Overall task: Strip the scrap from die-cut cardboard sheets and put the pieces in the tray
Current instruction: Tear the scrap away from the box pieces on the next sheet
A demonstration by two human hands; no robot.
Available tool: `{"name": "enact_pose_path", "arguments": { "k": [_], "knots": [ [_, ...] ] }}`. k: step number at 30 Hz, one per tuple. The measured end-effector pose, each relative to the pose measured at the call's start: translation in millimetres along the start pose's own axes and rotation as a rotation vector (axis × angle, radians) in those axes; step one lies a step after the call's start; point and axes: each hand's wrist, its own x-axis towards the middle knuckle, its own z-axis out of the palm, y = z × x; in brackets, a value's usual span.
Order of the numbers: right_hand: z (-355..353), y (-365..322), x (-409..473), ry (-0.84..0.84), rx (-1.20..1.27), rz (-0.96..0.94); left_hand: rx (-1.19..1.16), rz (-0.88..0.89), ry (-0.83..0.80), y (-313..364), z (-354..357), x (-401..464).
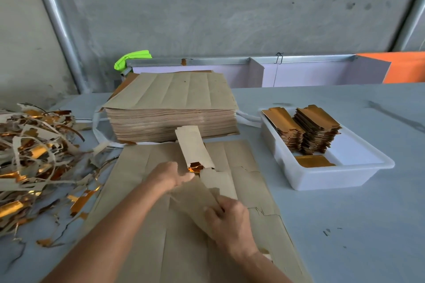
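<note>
Gripping a torn strip of the die-cut cardboard sheet [250, 193] that lies brown side up at the worktop's near edge, the right hand [227, 220] has its fingers curled round the strip's lower end. The left hand [171, 176] pinches the base of a cardboard piece [193, 147] that stands lifted from the sheet, its gold foil underside showing at the torn bottom. The sheet's right edge is ragged where pieces have come away, and bare worktop [345, 225] lies open to its right.

Toward the left edge a scrap pile [34, 156] of brown and gold trimmings sprawls just beside the sheet. Near the right edge a white plastic tray [345, 177] holds two stacks of stripped pieces [315, 131] in its far half and one flat piece at its near end; it sits apart from the sheet.

Behind the sheet, a thick stack of uncut sheets [172, 110] rests on the worktop, with white strapping looped loose around its base. Beyond the far edge stand pale partition panels, a green cloth [131, 58], an orange panel [404, 66] and a grey concrete wall crossed by a metal pipe.
</note>
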Motion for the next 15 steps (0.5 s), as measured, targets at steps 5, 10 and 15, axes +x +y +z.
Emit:
{"name": "enact_pose_path", "arguments": {
  "k": [5, 10, 15],
  "knots": [
    [-16, 7, -1, 0.091, 0.596, 0.417, -0.215, 0.034, 0.429, 22, 12, -3],
    [-30, 10, -5, 0.239, 0.808, 0.494, 0.048, 0.17, 0.391, 48, 16, 14],
    [-78, 9, 11, 0.433, 0.876, 0.35, -0.035, -0.007, 0.242, 39, 18, 38]
  ]
}}
